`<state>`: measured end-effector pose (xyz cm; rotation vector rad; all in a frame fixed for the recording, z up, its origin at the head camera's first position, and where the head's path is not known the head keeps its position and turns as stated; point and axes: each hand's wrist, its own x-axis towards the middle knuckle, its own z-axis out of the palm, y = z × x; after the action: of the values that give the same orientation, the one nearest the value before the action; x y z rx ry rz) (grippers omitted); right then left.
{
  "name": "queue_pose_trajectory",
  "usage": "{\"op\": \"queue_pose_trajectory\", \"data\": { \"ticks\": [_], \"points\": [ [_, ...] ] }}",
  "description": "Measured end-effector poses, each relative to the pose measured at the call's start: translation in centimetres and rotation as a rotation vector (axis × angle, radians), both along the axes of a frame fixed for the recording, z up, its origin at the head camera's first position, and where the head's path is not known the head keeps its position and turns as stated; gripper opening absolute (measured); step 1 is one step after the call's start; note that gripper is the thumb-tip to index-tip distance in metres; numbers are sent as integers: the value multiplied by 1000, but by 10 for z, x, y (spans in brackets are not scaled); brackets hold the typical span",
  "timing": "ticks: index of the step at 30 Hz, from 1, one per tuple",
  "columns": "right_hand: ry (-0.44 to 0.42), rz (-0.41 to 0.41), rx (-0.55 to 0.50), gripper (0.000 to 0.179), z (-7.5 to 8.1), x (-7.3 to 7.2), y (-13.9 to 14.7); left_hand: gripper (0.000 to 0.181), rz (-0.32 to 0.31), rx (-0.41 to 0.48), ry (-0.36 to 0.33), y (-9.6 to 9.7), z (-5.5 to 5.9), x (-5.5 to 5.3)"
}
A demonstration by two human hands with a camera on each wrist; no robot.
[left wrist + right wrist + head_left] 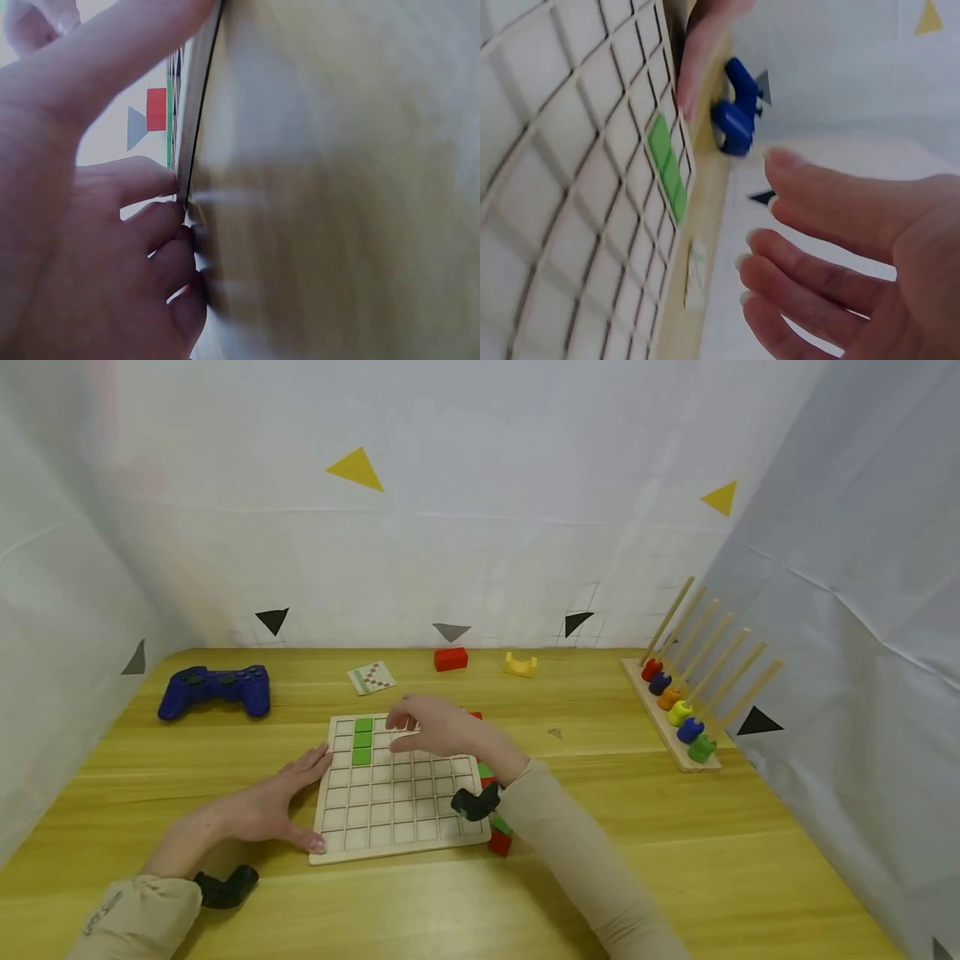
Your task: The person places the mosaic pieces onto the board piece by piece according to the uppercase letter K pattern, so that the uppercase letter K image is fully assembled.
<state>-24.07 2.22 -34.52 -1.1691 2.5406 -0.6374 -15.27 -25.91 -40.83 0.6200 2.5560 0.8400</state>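
Observation:
A wooden grid board [382, 836] lies on the table, with three green tiles [362, 741] in one column near its far left corner. My left hand [266, 797] touches the board's left edge, thumb at the near corner and fingers farther up the side. Above the board's far part hovers my right hand [442, 727]. In the right wrist view its thumb [832, 199] and fingers [810, 277] stand apart with nothing between them. Red blocks [499, 842] and green blocks [501, 823] lie along the board's right side, partly hidden by the right arm.
Behind the board are a small pattern card [372, 677], a red block [451, 659] and a yellow notched piece [520, 665]. A blue game controller [215, 690] lies at the far left. At right stands a pegged wooden rack [678, 739] with coloured pieces.

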Motion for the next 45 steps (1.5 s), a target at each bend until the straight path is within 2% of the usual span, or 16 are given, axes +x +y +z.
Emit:
{"op": "queue_pose_trajectory", "data": {
  "ticks": [4,10,15,21,32,38,45],
  "points": [
    [-26,19,-33,30,-2,-6,30,124,-5,7,4,-1,1,1],
    [-48,23,-90,32,-17,-14,72,123,-6,-1,2,0,1,0],
    [-20,6,-103,28,-25,-15,100,123,-4,1,0,0,0,0],
    [20,-13,-70,22,-34,-16,124,123,-3,-11,9,-1,0,0],
    [-36,-94,-53,19,-49,-8,140,123,-2,-17,0,-1,-1,-1],
    [-24,-74,-19,16,-55,-5,136,122,-7,-9,0,-1,-1,-1],
    [4,-65,-25,13,-60,-5,135,122,-8,-10,7,-1,-1,-1]
  ]
}}
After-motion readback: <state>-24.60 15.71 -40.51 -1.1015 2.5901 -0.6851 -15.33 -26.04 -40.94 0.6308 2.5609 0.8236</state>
